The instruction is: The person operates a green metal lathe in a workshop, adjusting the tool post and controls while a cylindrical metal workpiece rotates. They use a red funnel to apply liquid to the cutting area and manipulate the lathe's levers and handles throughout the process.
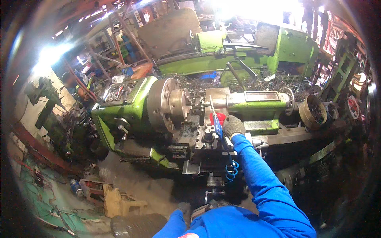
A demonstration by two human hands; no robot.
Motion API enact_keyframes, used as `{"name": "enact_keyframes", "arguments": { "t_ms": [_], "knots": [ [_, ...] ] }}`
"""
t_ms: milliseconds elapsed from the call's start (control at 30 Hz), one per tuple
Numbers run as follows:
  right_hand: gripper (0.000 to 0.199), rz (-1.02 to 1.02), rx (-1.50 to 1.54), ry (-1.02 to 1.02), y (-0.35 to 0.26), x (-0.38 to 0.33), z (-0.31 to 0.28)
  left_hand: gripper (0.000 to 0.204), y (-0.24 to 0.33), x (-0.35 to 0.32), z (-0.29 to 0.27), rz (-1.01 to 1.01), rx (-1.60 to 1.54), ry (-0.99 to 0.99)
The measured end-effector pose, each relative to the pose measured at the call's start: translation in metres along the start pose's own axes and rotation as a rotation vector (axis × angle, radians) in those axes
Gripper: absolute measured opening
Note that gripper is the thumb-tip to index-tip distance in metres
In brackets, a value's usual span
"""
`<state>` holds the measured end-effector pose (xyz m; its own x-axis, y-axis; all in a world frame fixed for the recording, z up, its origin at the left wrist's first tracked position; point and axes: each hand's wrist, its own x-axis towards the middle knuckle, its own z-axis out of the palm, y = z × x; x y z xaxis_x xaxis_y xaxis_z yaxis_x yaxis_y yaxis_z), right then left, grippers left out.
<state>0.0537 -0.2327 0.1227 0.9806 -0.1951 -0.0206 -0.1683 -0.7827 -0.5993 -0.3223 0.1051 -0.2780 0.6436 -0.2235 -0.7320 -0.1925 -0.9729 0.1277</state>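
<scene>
My right hand (234,127), in a grey-brown work glove, reaches over the lathe carriage with its fingers curled at a blue air blow gun (217,126). The gun's thin nozzle slants up toward the workpiece area, and a coiled blue hose (231,170) hangs below it. Behind the gun shows a red piece (222,117), whose kind I cannot make out. Just below lies the tool post (207,136). To the left is the big round lathe chuck (178,104). My left hand (185,209), in a dark glove, is low beside my body; its fingers are hidden.
The green headstock (131,105) carries small tools on top. At right, the green tailstock (258,105) ends in a handwheel (290,101), beside a round bin (312,112). Metal chips lie behind the bed. A yellow stool (119,202) and a drum (139,225) stand lower left; a person (81,93) is farther left.
</scene>
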Motion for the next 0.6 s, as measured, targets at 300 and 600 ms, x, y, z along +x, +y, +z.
{"name": "enact_keyframes", "arguments": {
  "t_ms": [300,600],
  "knots": [
    [0.038,-0.058,-0.013,-0.065,-0.004,0.004,0.009,0.034,0.009,0.001,0.028,-0.073,-0.043,0.064],
    [0.032,-0.04,-0.018,-0.052,0.0,0.0,-0.004,0.043,0.024,0.012,0.045,-0.215,-0.322,0.103]
  ]
}}
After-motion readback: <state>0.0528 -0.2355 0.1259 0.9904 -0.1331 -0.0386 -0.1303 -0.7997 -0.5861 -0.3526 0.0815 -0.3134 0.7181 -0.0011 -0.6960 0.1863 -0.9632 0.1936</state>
